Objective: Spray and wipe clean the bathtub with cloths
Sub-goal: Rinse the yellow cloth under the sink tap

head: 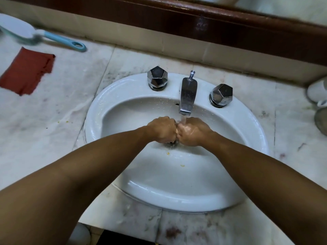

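Here, the left hand and right hand meet knuckle to knuckle, both curled into loose fists. Nothing is visible in either grasp. A water stream falls from the chrome spout just beyond the hands and strikes the right hand where the two fists touch. Both hands are wet and hover inside the white basin, directly above the drain. Two faceted chrome knobs stand beyond the hands, one on the left-hand side of the spout and one on the right-hand side. The red cloth lies flat on the marble counter, well to the left of the left hand. A blue-handled brush lies beyond the cloth.
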Motion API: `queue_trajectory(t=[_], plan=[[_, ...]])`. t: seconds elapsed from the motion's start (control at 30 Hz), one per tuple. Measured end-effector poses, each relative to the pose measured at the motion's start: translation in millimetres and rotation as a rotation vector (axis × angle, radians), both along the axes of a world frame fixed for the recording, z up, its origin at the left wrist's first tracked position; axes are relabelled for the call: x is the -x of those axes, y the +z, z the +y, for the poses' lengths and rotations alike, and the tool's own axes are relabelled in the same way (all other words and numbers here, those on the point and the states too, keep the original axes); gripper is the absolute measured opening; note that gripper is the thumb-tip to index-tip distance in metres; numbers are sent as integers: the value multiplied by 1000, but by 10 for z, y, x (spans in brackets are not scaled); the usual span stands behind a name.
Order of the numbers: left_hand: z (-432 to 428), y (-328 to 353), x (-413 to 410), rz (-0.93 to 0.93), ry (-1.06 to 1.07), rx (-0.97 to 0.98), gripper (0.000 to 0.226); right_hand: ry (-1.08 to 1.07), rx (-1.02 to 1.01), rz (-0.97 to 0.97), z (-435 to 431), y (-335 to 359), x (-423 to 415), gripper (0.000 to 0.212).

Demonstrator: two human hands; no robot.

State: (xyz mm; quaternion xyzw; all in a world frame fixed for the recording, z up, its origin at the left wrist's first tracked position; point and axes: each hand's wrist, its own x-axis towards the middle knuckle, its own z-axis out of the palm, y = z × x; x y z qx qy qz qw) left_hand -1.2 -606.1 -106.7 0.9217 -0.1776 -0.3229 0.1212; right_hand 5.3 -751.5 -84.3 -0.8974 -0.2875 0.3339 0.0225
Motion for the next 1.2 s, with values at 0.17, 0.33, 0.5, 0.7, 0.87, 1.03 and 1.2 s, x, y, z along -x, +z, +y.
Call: queue_trajectory(t=[0.17, 0.33, 0.5, 0.7, 0.87, 1.03, 1.2], plan=[[8, -46, -29, -5, 288, 211, 12, -273, -98, -112, -81, -9, -20, 20], [14, 60, 7, 518, 959, 848, 23, -787, -407, 175, -132, -57, -4, 20], [-61, -4, 41, 835, 1278, 964, 34, -1024, -754, 511, -151, 199, 86, 15], [-215, 153, 0, 900, 1347, 1129, 24, -548, -581, -511, -532, 339, -7, 24], [-275, 214, -30, 864, 1276, 1161, 32, -297, -273, -902, -781, 449, -257, 29], [-274, 213, 18, 795, 1217, 1133, 21, -292, -1, -801, -839, 473, -407, 43], [-273, 271, 55, 712, 1083, 1093, 25, -400, 99, -762, -706, 527, -496, 55]])
